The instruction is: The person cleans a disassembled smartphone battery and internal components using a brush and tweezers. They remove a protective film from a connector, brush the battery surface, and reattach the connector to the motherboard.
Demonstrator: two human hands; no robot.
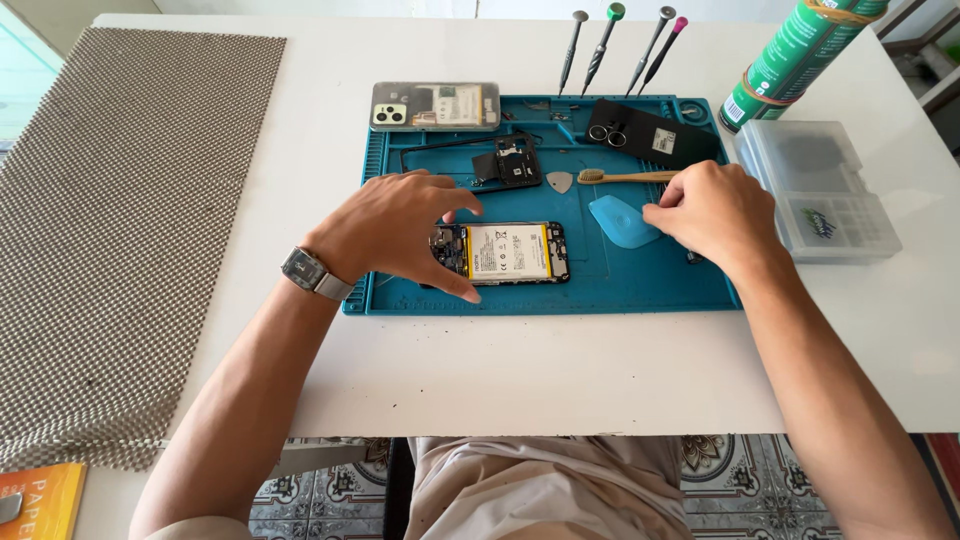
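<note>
An opened phone [512,252] with its battery showing lies on the blue repair mat [640,285]. My left hand [395,232], with a metal watch on the wrist, curls over the phone's left end, thumb and fingers around its edges. My right hand [712,212] rests on the mat to the right, fingertips pinched at the edge of a light blue triangular pry tool [618,220]. Whether the fingers grip the tool or only touch it is unclear.
At the mat's back lie a phone back cover [435,105], a black inner frame [510,163], a black camera plate [650,133], a grey pick [560,182] and a bamboo brush [628,177]. Several screwdrivers [615,45] stand upright. A clear parts box [820,188], a green can [795,55] and a grey mesh mat [120,230] flank it.
</note>
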